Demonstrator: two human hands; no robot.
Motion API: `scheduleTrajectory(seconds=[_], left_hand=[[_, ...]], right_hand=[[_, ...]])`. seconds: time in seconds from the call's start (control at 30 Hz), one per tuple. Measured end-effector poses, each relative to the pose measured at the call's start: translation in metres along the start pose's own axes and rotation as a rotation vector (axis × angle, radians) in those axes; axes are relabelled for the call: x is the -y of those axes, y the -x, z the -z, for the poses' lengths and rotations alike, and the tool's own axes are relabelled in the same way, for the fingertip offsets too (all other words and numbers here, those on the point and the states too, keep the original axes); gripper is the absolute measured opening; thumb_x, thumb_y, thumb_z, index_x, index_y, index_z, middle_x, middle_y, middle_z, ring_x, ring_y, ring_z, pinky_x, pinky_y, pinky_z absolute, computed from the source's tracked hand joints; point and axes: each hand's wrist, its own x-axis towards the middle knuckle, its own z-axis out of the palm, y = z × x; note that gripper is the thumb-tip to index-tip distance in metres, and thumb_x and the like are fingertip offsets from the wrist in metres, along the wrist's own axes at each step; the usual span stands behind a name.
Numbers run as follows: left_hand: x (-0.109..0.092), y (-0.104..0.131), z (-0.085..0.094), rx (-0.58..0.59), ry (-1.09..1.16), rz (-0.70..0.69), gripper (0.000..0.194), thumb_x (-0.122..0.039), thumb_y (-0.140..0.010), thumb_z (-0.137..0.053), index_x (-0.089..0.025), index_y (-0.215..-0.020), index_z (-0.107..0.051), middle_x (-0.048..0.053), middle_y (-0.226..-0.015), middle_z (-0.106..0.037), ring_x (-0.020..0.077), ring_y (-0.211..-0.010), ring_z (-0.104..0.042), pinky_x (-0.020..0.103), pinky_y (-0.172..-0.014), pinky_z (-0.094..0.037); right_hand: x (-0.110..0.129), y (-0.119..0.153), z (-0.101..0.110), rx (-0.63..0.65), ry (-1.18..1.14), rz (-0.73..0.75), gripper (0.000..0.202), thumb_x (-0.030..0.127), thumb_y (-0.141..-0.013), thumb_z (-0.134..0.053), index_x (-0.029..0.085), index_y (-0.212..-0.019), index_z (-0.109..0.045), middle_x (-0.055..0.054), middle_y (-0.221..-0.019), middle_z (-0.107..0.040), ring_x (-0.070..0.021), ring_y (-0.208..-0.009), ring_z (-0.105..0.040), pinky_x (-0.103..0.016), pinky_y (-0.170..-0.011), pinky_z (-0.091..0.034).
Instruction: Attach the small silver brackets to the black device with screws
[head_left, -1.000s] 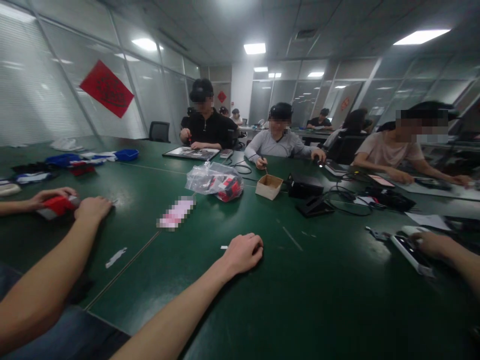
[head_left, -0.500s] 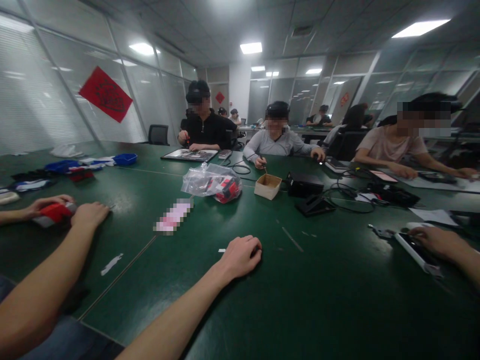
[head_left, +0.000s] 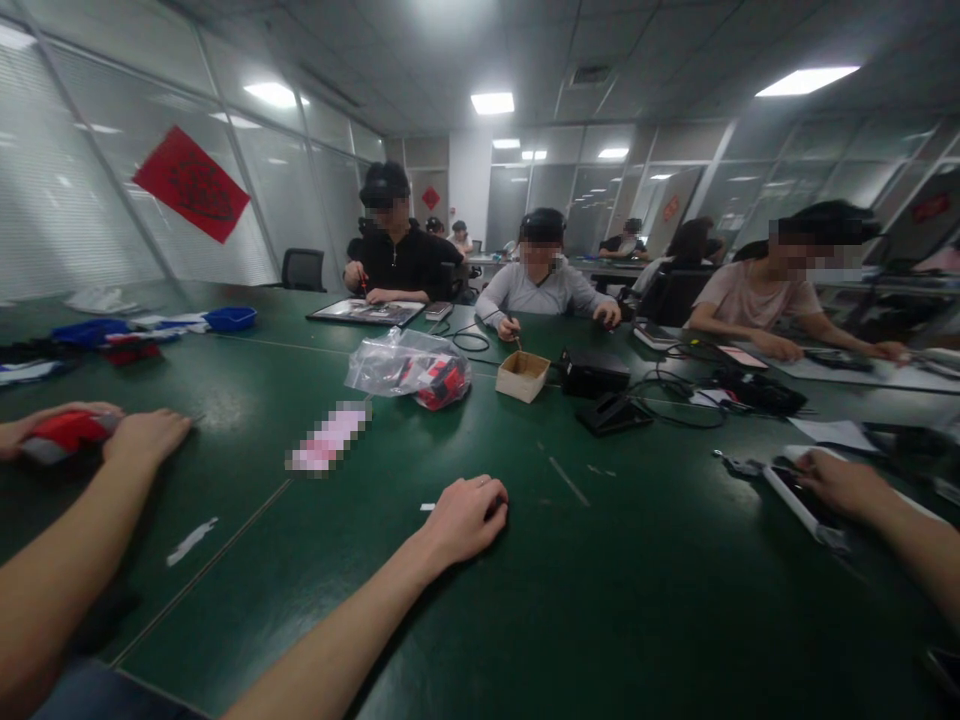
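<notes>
My left hand [head_left: 466, 518] rests on the green tabletop [head_left: 585, 600] in the middle, palm down. Its fingers curl under and the thumb lies close to the index finger; whatever may be inside is hidden. A small white slip [head_left: 427, 507] lies just beside it. At the right, my right hand [head_left: 844, 487] reaches over a flat dark thing with a white edge [head_left: 796, 507] and grips its upper part; the fingertips are partly hidden. Some small metal-looking pieces [head_left: 739, 465] lie at its far left end.
A neighbour's hands [head_left: 146, 437] hold a red and grey thing [head_left: 67, 437] at left. Ahead lie a clear bag [head_left: 379, 362] with red-black contents, an open cardboard box [head_left: 523, 385], a black box [head_left: 596, 370] and cables. Several people sit working across the table.
The view has turned slightly to the right, so everything sits further left. Both my hands keep their places on the table. A dark corner of something now shows at the lower right.
</notes>
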Motion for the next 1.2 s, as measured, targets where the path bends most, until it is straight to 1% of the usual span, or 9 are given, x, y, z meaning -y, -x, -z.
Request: scheduleTrajectory(seconds=[0.13,0.33,0.43,0.53,0.73,0.87,1.0,1.1,1.2], left_hand=[[0.001,0.000,0.000,-0.010,0.001,-0.014,0.011,-0.022,-0.084,-0.047,-0.020,-0.089,-0.057,0.001,-0.082,-0.061,0.0148,-0.072,-0.057,0.027,-0.068,-0.040],[0.001,0.000,-0.002,-0.027,-0.001,-0.023,0.010,-0.022,-0.084,-0.048,-0.020,-0.088,-0.057,0.000,-0.081,-0.060,0.0147,-0.071,-0.057,0.026,-0.066,-0.040],[0.001,0.000,-0.002,-0.021,-0.001,-0.016,0.010,-0.022,-0.084,-0.048,-0.020,-0.088,-0.057,0.001,-0.081,-0.061,0.0145,-0.071,-0.057,0.026,-0.066,-0.039],[0.002,0.000,-0.003,-0.026,0.000,-0.026,0.010,-0.022,-0.084,-0.048,-0.020,-0.088,-0.057,0.000,-0.081,-0.060,0.0144,-0.070,-0.056,0.026,-0.065,-0.039],[0.003,-0.001,-0.004,-0.031,0.006,-0.037,0.010,-0.023,-0.085,-0.047,-0.020,-0.087,-0.057,0.000,-0.080,-0.060,0.0142,-0.070,-0.056,0.026,-0.065,-0.038],[0.004,-0.001,-0.004,-0.021,0.006,-0.039,0.011,-0.023,-0.085,-0.047,-0.020,-0.088,-0.057,0.000,-0.080,-0.060,0.0141,-0.070,-0.056,0.025,-0.066,-0.039],[0.004,0.000,-0.004,-0.025,-0.011,-0.036,0.010,-0.022,-0.084,-0.048,-0.021,-0.088,-0.057,-0.001,-0.080,-0.060,0.0142,-0.070,-0.056,0.025,-0.065,-0.039],[0.003,0.000,-0.004,-0.027,-0.011,-0.031,0.011,-0.022,-0.084,-0.048,-0.021,-0.088,-0.058,0.000,-0.080,-0.060,0.0143,-0.070,-0.056,0.025,-0.065,-0.040],[0.003,0.000,-0.004,-0.026,-0.006,-0.030,0.011,-0.022,-0.084,-0.048,-0.020,-0.088,-0.058,0.000,-0.080,-0.061,0.0144,-0.071,-0.057,0.025,-0.066,-0.040]], right_hand=[[0.000,0.001,0.006,0.163,-0.071,0.017,0.013,0.014,-0.077,-0.056,0.022,-0.074,-0.066,-0.011,-0.083,-0.069,-0.0192,-0.074,-0.065,-0.025,-0.062,-0.042],[0.000,0.003,0.011,0.250,-0.092,-0.033,0.016,0.019,-0.082,-0.051,0.020,-0.075,-0.066,-0.017,-0.090,-0.068,-0.0213,-0.074,-0.064,-0.029,-0.064,-0.042],[0.001,0.004,0.012,0.260,-0.104,-0.027,0.017,0.019,-0.083,-0.050,0.020,-0.079,-0.067,-0.018,-0.096,-0.067,-0.0220,-0.079,-0.063,-0.029,-0.067,-0.042],[-0.001,0.004,0.013,0.263,-0.120,-0.013,0.018,0.018,-0.083,-0.049,0.022,-0.077,-0.066,-0.015,-0.097,-0.067,-0.0214,-0.084,-0.062,-0.028,-0.069,-0.042],[-0.006,0.002,0.007,0.259,-0.125,-0.044,0.016,0.021,-0.084,-0.050,0.020,-0.074,-0.063,-0.017,-0.092,-0.067,-0.0236,-0.080,-0.063,-0.030,-0.067,-0.043],[-0.009,-0.002,0.003,0.251,-0.143,-0.021,0.014,0.020,-0.082,-0.050,0.020,-0.077,-0.063,-0.014,-0.095,-0.068,-0.0238,-0.086,-0.064,-0.029,-0.071,-0.045],[-0.015,-0.008,-0.002,0.257,-0.153,-0.036,0.009,0.021,-0.076,-0.053,0.020,-0.071,-0.060,-0.010,-0.085,-0.069,-0.0254,-0.081,-0.065,-0.030,-0.067,-0.047],[-0.017,-0.011,-0.006,0.242,-0.162,-0.049,0.010,0.026,-0.075,-0.054,0.021,-0.066,-0.057,-0.009,-0.077,-0.068,-0.0265,-0.075,-0.065,-0.033,-0.065,-0.048],[-0.017,-0.013,-0.009,0.226,-0.172,-0.038,0.009,0.024,-0.074,-0.054,0.022,-0.068,-0.059,-0.009,-0.078,-0.069,-0.0273,-0.077,-0.065,-0.035,-0.067,-0.048]])
